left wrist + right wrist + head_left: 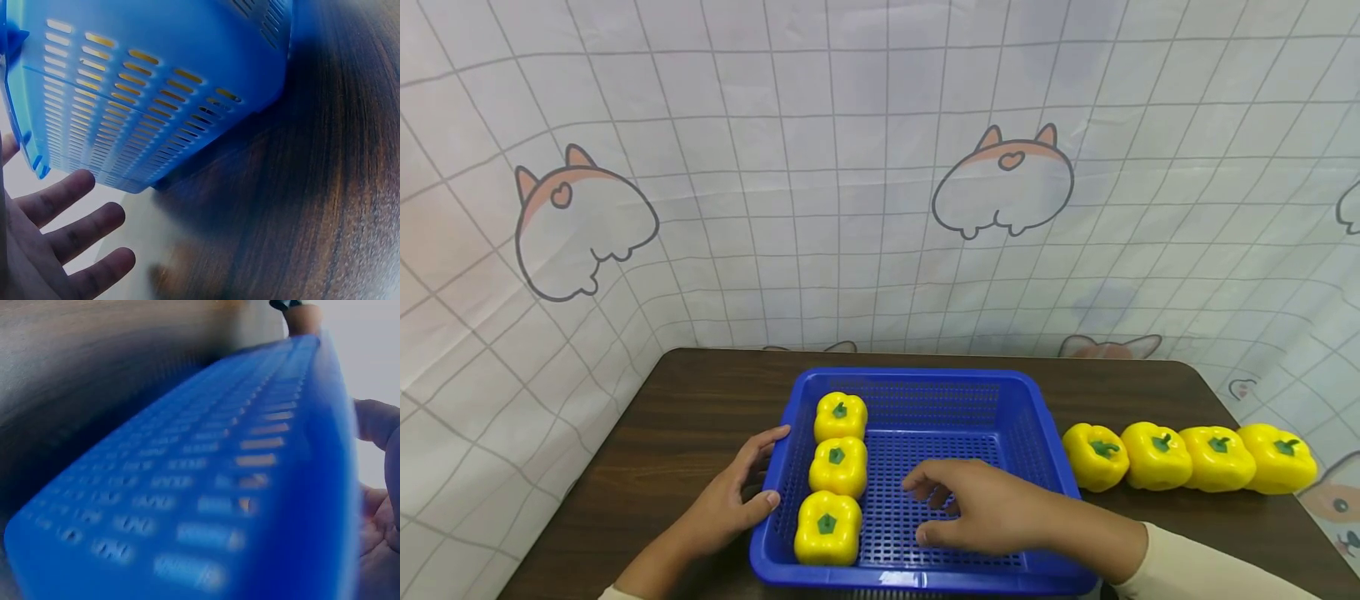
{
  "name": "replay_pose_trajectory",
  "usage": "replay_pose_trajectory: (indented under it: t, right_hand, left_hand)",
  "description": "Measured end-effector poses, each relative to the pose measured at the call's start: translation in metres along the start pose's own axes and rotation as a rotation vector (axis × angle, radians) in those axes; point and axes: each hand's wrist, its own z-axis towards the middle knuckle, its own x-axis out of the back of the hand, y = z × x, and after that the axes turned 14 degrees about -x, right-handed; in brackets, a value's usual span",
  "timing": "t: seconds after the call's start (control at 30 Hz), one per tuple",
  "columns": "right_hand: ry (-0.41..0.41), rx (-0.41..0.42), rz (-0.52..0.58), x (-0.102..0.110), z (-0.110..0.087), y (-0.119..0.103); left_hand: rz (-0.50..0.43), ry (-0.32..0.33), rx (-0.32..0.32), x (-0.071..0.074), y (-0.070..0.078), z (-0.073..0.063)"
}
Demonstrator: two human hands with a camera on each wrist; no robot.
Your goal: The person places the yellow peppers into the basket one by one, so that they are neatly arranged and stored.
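Note:
A blue plastic basket (917, 583) with slotted walls stands on the table. Along its left side, inside, three yellow bell peppers (838, 468) with green stems form a column. My left hand (727, 500) is at the basket's left rim, thumb and forefinger touching it; in the left wrist view that hand's other fingers (87, 234) extend loosely beside the slotted wall. Over the right part of the basket hovers my right hand (977, 508), fingers loosely bent with nothing between them. The right wrist view shows part of this hand (378, 506) past the blurred basket wall (187, 462).
Several more yellow bell peppers (1217, 458) lie in a row on the table to the right of the basket. The dark wood-grain table (700, 400) ends at a white grid-patterned cloth (850, 208) with cartoon animals behind and at the sides.

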Motion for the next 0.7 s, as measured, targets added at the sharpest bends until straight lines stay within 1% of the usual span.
replay_pose_trajectory:
  t: [0.23,0.47,0.7]
  right_hand:
    - [0.037,-0.01,0.0,0.018,-0.014,0.017]
    - [0.124,0.012,0.018,0.036,-0.03,0.035]
    - [0.23,-0.024,0.002,0.049,-0.046,0.054]
  left_hand:
    - [-0.008,-0.007,-0.006,0.0,-0.002,0.0]
    - [-0.003,-0.01,-0.003,0.001,-0.002,0.0]
    - [-0.004,-0.014,0.004,0.001,0.001,0.0]
